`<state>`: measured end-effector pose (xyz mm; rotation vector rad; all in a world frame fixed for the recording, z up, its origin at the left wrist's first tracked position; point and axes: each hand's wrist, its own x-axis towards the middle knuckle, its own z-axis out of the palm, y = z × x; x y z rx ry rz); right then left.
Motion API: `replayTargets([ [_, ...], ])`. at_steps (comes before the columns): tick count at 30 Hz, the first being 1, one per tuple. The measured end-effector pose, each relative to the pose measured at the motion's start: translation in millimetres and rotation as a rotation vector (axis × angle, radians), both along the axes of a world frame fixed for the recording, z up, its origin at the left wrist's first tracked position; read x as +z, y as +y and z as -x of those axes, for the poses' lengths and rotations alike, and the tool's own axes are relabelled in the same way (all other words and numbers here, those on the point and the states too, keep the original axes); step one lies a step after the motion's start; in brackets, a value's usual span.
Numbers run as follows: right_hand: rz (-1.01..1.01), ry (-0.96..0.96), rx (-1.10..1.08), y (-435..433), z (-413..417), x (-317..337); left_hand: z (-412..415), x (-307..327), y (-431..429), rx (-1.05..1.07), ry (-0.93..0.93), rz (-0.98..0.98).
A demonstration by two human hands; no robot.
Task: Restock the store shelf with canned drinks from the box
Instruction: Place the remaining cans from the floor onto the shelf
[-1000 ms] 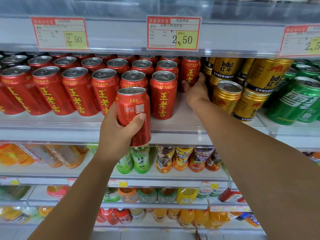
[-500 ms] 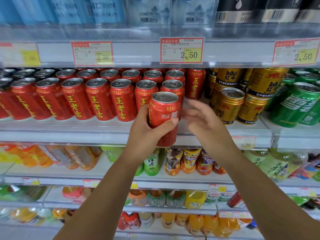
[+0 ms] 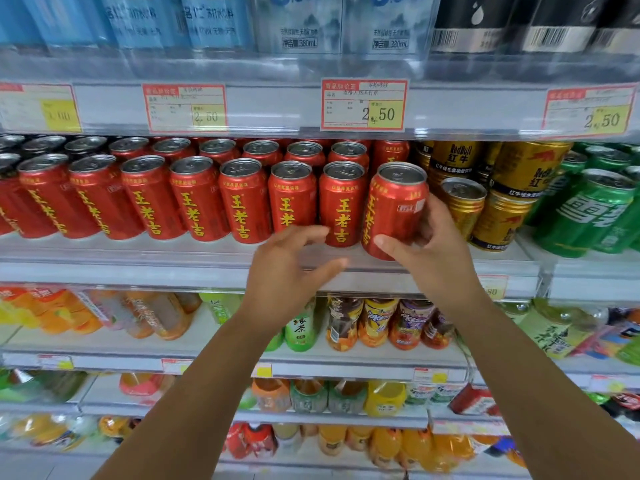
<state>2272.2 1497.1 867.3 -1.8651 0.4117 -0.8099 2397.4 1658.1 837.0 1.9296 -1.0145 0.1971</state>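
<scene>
A shop, long grey metal shelves (image 3: 138,268) full of drinks, red-and-yellow paper price tags (image 3: 363,105), rows of red metal cans (image 3: 197,199)

On the middle shelf (image 3: 138,268) the front row has eight whole red cans (image 3: 242,202), counting the rightmost red can (image 3: 398,213), and a ninth is cut by the left border. Behind them I cannot count. Four price tags (image 3: 363,103) are above. I see at least four gold cans (image 3: 498,220), at least three green cans (image 3: 588,213), and two hands: left hand (image 3: 284,275), right hand (image 3: 436,258).
</scene>
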Motion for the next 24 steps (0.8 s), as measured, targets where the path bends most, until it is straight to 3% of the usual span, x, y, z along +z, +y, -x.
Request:
replayTargets([
  [3, 0.036, 0.064, -0.014, -15, -12, 0, -17, -21, 6, 0.070, -0.297, -0.067],
  [6, 0.053, 0.129, -0.040, -23, -22, -4, -27, -39, 3, 0.099, -0.421, -0.085],
  [12, 0.009, 0.252, -0.078, -33, -30, 3, -29, -46, 0, 0.084, -0.419, -0.020],
  [18, 0.118, 0.264, -0.188, -18, -34, 3, -29, -48, 0, 0.087, -0.446, -0.008],
  [24, 0.037, 0.347, -0.222, -27, -48, 5, -29, -49, 0, 0.090, -0.453, 0.000],
])
